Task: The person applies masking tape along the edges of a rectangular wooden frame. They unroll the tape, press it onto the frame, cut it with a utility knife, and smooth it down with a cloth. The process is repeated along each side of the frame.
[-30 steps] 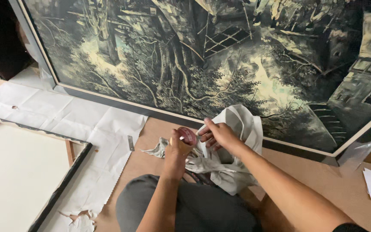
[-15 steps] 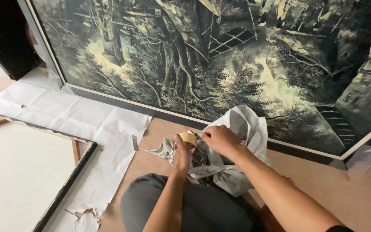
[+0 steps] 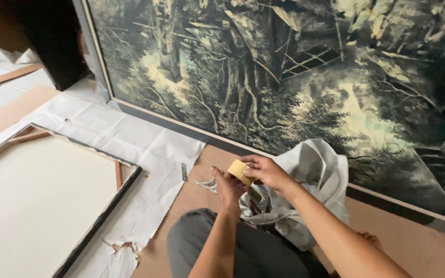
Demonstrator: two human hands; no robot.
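Both hands meet above the lap, the right hand (image 3: 263,170) in a narrow grip on a small tan tape roll (image 3: 239,170) and the left hand (image 3: 228,186) steadying it, so a slip could drop it onto the grey cloth (image 3: 315,180).

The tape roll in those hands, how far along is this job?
Looks early. Done: white paper is spread on the floor under a face-down canvas. In hand: left hand and right hand hold the tape roll. Left: the big framed painting stands unwrapped.
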